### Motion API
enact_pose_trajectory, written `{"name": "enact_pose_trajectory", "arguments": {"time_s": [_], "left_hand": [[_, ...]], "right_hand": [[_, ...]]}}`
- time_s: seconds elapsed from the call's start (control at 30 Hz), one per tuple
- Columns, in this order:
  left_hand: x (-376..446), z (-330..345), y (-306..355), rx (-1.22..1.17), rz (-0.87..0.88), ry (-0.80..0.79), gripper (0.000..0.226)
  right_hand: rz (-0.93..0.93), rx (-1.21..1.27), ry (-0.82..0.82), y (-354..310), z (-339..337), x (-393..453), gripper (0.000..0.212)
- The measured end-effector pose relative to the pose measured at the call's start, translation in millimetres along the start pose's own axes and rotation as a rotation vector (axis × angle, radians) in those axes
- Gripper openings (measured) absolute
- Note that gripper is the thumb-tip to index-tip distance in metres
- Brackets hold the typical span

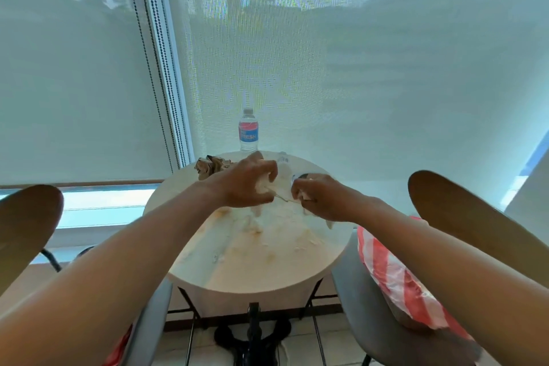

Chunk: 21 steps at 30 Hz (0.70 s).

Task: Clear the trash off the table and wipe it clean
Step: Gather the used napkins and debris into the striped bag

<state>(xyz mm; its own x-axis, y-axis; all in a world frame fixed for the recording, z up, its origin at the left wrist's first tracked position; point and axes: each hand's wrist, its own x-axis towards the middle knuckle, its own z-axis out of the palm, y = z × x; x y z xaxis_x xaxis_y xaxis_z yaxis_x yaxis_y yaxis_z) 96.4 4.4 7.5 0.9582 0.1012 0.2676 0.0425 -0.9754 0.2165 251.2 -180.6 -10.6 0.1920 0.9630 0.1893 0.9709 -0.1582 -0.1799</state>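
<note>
A stained round table (pixel 267 264) is observed, crumpled brown trash (pixel 211 166) lying at its far left edge. A white tissue (pixel 282 187) is stretched above it, pinched by the left hand (pixel 246 183) and right hand (pixel 319 196), both fists closed on it.

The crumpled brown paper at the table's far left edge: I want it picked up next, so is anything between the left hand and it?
Nothing visible stands between them. The crumpled brown paper lies just beyond the left hand, which is closed on a white tissue shared with the right hand.
</note>
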Motion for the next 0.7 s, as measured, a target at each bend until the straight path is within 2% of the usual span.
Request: {"name": "enact_pose_trajectory", "arguments": {"time_s": [0.07, 0.1, 0.23, 0.33, 0.4, 0.5, 0.57, 0.7], "left_hand": [[-1.5, 0.0, -3.7, -0.005, 0.014, -0.068, 0.049], [-2.3, 0.5, -4.8, 0.005, 0.025, -0.091, 0.051], [-2.2, 5.3, -11.4, 0.05, 0.051, -0.099, 0.047], [-0.2, 8.9, -14.3, 0.04, 0.067, -0.049, 0.035], [3.1, 10.6, -16.4, 0.039, 0.092, -0.012, 0.027], [8.7, 10.9, -18.2, 0.046, 0.157, 0.019, 0.018], [12.6, 11.1, -17.7, 0.054, 0.199, 0.023, 0.011], [25.4, 12.9, -10.9, 0.104, 0.21, 0.148, 0.023]], "right_hand": [[0.009, 0.002, -0.026, -1.3, 0.4, -0.7, 0.016], [0.011, 0.004, -0.032, -2.3, 1.2, -0.9, 0.018], [0.024, -0.037, 0.003, -5.2, 11.9, -0.2, 0.015], [0.019, -0.032, 0.026, -5.6, 15.0, 1.6, 0.014], [0.027, -0.027, 0.028, -9.5, 15.2, 2.0, 0.006], [0.082, 0.001, 0.099, -16.1, 13.7, -0.2, 0.031], [0.09, 0.038, 0.144, -19.8, 10.8, -2.0, 0.036], [0.192, 0.109, 0.185, -18.4, -1.5, -4.5, 0.043]]}}
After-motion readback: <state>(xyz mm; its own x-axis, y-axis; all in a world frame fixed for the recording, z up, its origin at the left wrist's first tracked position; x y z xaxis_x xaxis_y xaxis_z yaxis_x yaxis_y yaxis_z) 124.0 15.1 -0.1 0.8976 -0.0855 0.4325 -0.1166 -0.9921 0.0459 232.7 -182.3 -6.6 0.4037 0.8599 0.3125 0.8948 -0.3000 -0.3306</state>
